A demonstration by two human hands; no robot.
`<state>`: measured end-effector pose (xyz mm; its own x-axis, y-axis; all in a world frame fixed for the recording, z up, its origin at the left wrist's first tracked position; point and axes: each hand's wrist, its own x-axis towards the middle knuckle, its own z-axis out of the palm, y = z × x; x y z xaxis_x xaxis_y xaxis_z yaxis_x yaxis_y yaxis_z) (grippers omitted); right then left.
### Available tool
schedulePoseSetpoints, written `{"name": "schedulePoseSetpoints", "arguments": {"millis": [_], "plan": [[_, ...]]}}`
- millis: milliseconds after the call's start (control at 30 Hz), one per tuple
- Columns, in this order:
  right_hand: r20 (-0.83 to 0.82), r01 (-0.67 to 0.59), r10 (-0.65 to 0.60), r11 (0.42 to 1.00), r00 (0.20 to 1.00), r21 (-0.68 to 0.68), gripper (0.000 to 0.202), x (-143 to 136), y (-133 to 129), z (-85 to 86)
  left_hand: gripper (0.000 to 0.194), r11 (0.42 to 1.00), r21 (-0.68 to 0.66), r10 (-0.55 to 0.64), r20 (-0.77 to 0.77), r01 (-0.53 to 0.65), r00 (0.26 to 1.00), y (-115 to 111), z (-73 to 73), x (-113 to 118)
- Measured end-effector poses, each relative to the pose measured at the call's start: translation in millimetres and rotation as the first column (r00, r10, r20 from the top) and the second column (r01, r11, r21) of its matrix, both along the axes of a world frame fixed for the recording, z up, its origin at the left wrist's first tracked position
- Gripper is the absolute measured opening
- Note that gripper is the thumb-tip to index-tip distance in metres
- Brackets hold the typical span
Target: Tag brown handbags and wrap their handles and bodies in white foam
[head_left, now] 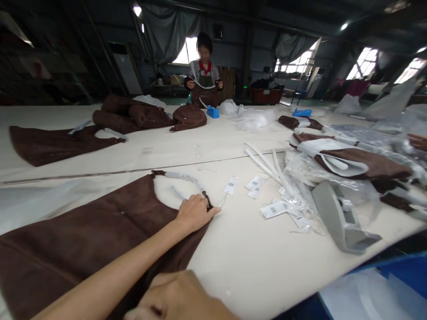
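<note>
Left of center, your left hand grips a brown bag by its corner

Across the lower left of the frame, a brown shoulder bag [110, 226] lies flat on the white table [233, 266], its curved opening toward the middle. Your left hand [195, 213] reaches over it, fingers curled closed on the corner where the wrapped handle [187, 177] meets the body, thumb stretched out to the right. From near your thumb tip a thin white string [223, 202] runs up to a barcode tag [231, 185] lying on the table. Your right hand [187, 295] is at the bottom center, blurred, its fingers partly bent; you cannot tell from this view whether it has hold of anything.

Right of center, more white tags [273, 209] lie loose beside white strips [263, 164], with a gray tape dispenser [336, 218] nearby. At the right of the frame, a folded brown bag [370, 162] with white lining rests among clear plastic. A blue bin [400, 271] fills the lower right corner.

In the upper left, another brown bag [50, 144] lies beside a brown pile [133, 116]. At upper center, a co-worker [205, 80] stands across the table near a blue dispenser [212, 112], both hands raised on a pale strap.
</note>
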<state>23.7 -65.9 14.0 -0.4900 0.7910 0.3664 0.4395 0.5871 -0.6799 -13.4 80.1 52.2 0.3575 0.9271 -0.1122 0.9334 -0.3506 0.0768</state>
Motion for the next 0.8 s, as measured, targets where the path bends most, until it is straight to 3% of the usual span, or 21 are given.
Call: {"name": "schedulePoseSetpoints", "arguments": {"millis": [67,133,167,300,367,433,500,600,700,800], "plan": [[-0.044,0.152,-0.152,0.988,0.987,-0.001,0.026,43,34,3.2,0.04,1.0,0.015,0.016,0.017,-0.016,1.0,2,-5.8,4],[-0.006,0.416,-0.416,0.909,0.909,0.003,0.023,84,71,4.4,0.035,0.999,0.022,0.026,0.043,-0.027,0.999,4,-9.2,4],[0.089,0.466,-0.465,0.884,0.881,0.011,0.023,101,88,4.3,0.032,0.999,0.018,0.026,0.059,-0.028,0.998,4,-10.5,4],[0.503,0.348,-0.309,0.937,0.808,0.016,0.038,140,138,3.5,0.025,1.0,0.002,0.013,0.14,-0.013,0.99,5,-15.8,4],[0.549,0.315,-0.271,0.949,0.791,0.016,0.03,146,145,5.7,0.027,1.0,0.001,0.004,0.177,-0.005,0.984,6,-17.2,3],[0.562,0.309,-0.266,0.951,0.783,0.019,0.02,148,139,9.4,0.03,0.999,-0.04,0.033,0.333,-0.02,0.943,7,-15.5,-1],[0.579,0.295,-0.264,0.955,0.772,0.041,0.016,144,124,12.4,0.036,0.992,-0.115,0.106,0.577,-0.048,0.81,9,-10.2,-5],[0.562,0.291,-0.332,0.942,0.758,0.165,0.018,124,92,10.1,0.044,0.957,-0.277,0.281,0.805,-0.089,0.522,7,-1.8,-7],[0.501,0.27,-0.372,0.925,0.781,0.267,0.016,91,62,-2.1,0.044,0.868,-0.485,0.494,0.823,-0.107,0.279,-5,-5.8,-3],[0.477,0.194,-0.303,0.945,0.825,0.264,0.016,72,42,-16.5,0.045,0.804,-0.589,0.595,0.795,-0.086,0.114,-22,-23.5,0]]}}
